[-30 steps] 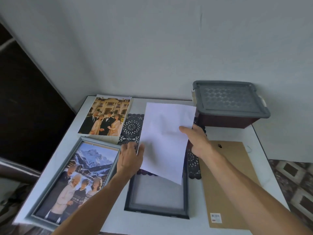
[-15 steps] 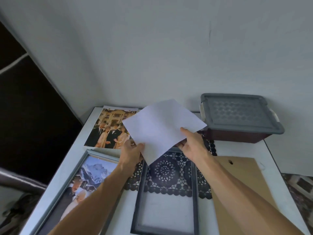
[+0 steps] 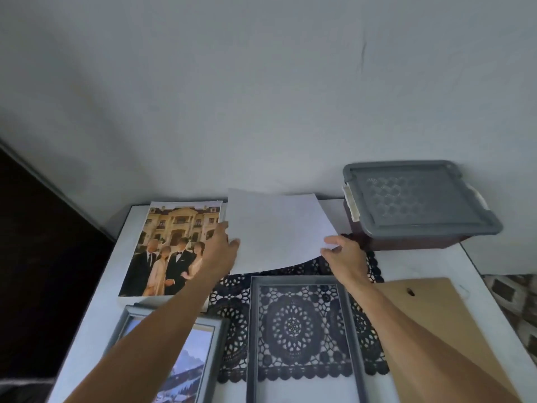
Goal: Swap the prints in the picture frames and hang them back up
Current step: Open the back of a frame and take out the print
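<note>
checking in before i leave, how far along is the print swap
Done: the dark frame lies open and empty, its backing board set aside. In hand: the left hand and right hand hold a white sheet. Left: the mansion print lies loose, the grey frame holds its mountain print, and nothing is rehung.

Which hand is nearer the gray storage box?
Right. The right hand is just left of the storage box; the left hand is farther away, across the white sheet.

white sheet (image 3: 276, 231), black lace doily (image 3: 293, 327), grey lid (image 3: 418, 199)
</note>
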{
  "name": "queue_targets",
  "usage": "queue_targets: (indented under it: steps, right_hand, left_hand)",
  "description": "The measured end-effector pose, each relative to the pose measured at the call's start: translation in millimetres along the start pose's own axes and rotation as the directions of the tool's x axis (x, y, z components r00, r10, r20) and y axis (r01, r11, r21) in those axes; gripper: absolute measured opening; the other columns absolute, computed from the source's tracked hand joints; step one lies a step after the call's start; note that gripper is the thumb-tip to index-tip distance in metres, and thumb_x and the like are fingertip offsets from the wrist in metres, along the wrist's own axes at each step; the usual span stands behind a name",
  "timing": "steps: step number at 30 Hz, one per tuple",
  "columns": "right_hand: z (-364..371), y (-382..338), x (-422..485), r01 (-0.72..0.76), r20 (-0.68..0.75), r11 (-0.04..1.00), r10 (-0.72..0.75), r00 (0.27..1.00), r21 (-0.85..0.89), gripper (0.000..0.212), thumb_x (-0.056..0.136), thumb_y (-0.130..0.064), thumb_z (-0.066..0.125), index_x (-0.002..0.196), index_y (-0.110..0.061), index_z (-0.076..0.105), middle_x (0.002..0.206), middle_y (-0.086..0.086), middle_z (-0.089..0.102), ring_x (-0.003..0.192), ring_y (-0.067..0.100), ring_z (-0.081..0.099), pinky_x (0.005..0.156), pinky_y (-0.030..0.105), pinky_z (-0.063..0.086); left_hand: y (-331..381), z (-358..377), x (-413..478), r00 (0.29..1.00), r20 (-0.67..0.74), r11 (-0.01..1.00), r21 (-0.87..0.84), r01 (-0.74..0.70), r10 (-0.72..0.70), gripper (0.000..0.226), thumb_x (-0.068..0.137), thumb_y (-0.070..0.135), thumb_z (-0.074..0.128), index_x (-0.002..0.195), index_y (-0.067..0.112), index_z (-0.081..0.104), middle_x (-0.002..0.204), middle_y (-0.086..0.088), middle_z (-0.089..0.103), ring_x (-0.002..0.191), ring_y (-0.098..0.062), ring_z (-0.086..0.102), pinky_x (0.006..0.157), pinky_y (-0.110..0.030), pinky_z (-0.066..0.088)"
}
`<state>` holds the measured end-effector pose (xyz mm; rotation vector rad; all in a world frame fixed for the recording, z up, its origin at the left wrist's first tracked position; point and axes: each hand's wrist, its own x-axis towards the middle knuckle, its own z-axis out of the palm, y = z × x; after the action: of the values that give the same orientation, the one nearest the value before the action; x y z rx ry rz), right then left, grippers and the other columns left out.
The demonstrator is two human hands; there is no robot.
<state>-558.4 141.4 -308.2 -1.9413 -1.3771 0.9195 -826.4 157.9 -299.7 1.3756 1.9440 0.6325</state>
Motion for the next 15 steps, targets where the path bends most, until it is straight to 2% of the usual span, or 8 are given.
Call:
queue_targets:
  steps: [2, 6, 8, 11, 13, 15]
  right_hand:
    - [2, 5, 5, 0.02, 0.03, 0.996, -0.017, 0.999, -0.09, 0.034, 0.093, -0.022, 0.065, 0.126, -0.015, 0.065, 0.119, 0.003, 0.069, 0.087, 0.008, 0.06, 0.084, 0.022, 0.043]
    - [6, 9, 13, 0.039, 0.086, 0.977, -0.021, 0.996, -0.21, 0.035, 0.096, -0.026, 0.061, 0.126, -0.009, 0.065, 0.125, 0.005, 0.068, 0.099, 0.017, 0.067, 0.09, 0.027, 0.05]
    - [9, 12, 17, 0.055, 0.089, 0.969, -0.035, 0.995, -0.242, 0.034, 0.097, -0.024, 0.06, 0.127, -0.011, 0.066, 0.126, 0.003, 0.068, 0.105, 0.016, 0.066, 0.093, 0.028, 0.049]
    - [17, 18, 20, 0.076, 0.068, 0.938, -0.056, 0.996, -0.338, 0.025, 0.094, -0.023, 0.062, 0.114, -0.011, 0.071, 0.116, 0.008, 0.071, 0.099, 0.023, 0.068, 0.09, 0.04, 0.056]
    - [22, 22, 20, 0.068, 0.044, 0.895, -0.054, 0.998, -0.442, 0.022, 0.093, -0.025, 0.063, 0.112, -0.016, 0.071, 0.115, 0.013, 0.063, 0.096, 0.03, 0.064, 0.087, 0.046, 0.055]
    - [25, 21, 18, 0.055, 0.037, 0.847, -0.041, 0.998, -0.528, 0.026, 0.095, -0.026, 0.061, 0.12, -0.022, 0.069, 0.124, 0.015, 0.051, 0.106, 0.036, 0.056, 0.095, 0.049, 0.05]
  left_hand:
    - [3, 7, 10, 1.0, 0.007, 0.996, 0.088, 0.003, -0.004, 0.052, 0.1, 0.013, 0.052, 0.146, 0.015, 0.03, 0.117, -0.015, 0.06, 0.089, -0.02, 0.053, 0.077, -0.032, 0.04]
    - [-1, 20, 30, 0.999, -0.004, 0.987, 0.152, -0.047, 0.048, 0.058, 0.097, 0.011, 0.056, 0.146, 0.018, 0.026, 0.121, -0.018, 0.06, 0.096, -0.028, 0.06, 0.076, -0.037, 0.051]
    - [-4, 25, 37, 0.995, 0.014, 0.966, 0.239, -0.096, 0.095, 0.053, 0.097, 0.012, 0.057, 0.143, 0.017, 0.033, 0.127, -0.017, 0.057, 0.1, -0.029, 0.062, 0.081, -0.039, 0.055]
    - [-7, 29, 41, 0.994, 0.026, 0.936, 0.335, -0.106, 0.103, 0.041, 0.098, 0.016, 0.055, 0.137, 0.016, 0.045, 0.135, -0.015, 0.048, 0.105, -0.03, 0.06, 0.085, -0.039, 0.053]
    - [-10, 31, 42, 0.994, 0.029, 0.915, 0.388, -0.108, 0.105, 0.035, 0.098, 0.019, 0.056, 0.132, 0.016, 0.052, 0.136, -0.014, 0.042, 0.105, -0.029, 0.059, 0.086, -0.039, 0.054]
    - [-13, 32, 42, 0.994, 0.036, 0.884, 0.454, -0.112, 0.108, 0.032, 0.098, 0.023, 0.058, 0.129, 0.017, 0.057, 0.136, -0.012, 0.039, 0.112, -0.029, 0.053, 0.087, -0.037, 0.051]
